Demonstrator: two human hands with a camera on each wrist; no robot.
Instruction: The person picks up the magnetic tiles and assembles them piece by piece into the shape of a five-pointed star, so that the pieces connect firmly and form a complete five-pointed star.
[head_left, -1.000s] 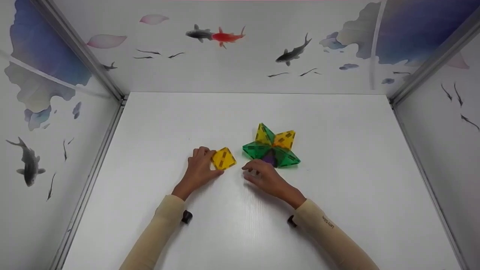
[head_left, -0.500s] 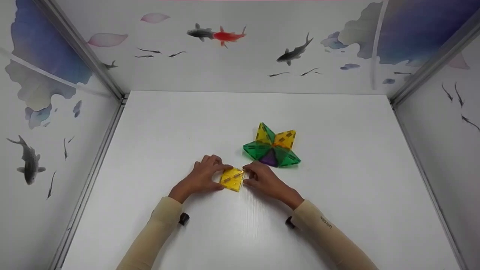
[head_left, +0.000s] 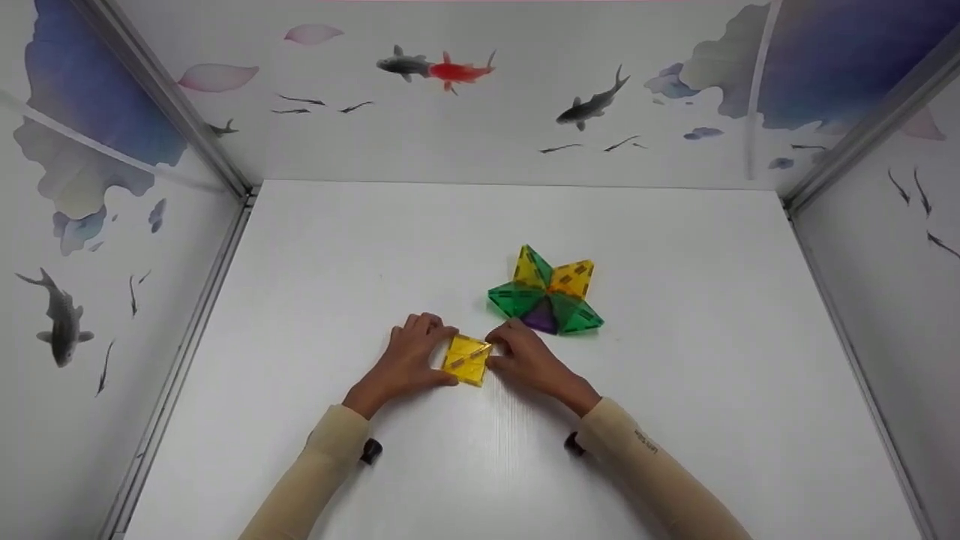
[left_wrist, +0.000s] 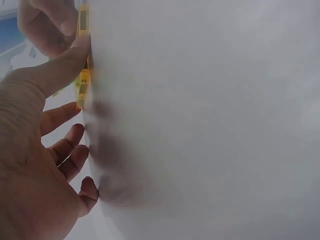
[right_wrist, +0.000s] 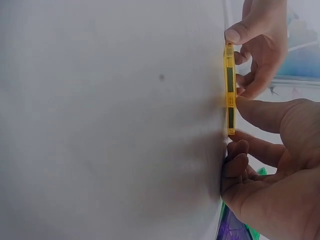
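Observation:
Two yellow triangular magnetic tiles (head_left: 466, 361) lie flat on the table, meeting along a diagonal to make a square. My left hand (head_left: 409, 354) grips their left side, thumb at the near edge and index finger at the far corner. From the right, my right hand (head_left: 531, 361) holds the square's right edge between thumb and index finger, its other fingers curled in. The right wrist view shows the tiles' thin yellow edge (right_wrist: 230, 90) against the tabletop, thumbs of both hands on it. In the left wrist view, the left thumb covers part of the tile edge (left_wrist: 83, 75).
Just beyond my right hand stands a star-shaped build of green, yellow and purple magnetic tiles (head_left: 574, 315). White panels (head_left: 480, 150) printed with fish and petals rise at the back and both sides of the white table (head_left: 675, 247).
The yellow tiles have come toward me and slightly right, and now lie flat. My left hand moved with them; my right hand has taken hold of their right edge. The star has stayed put.

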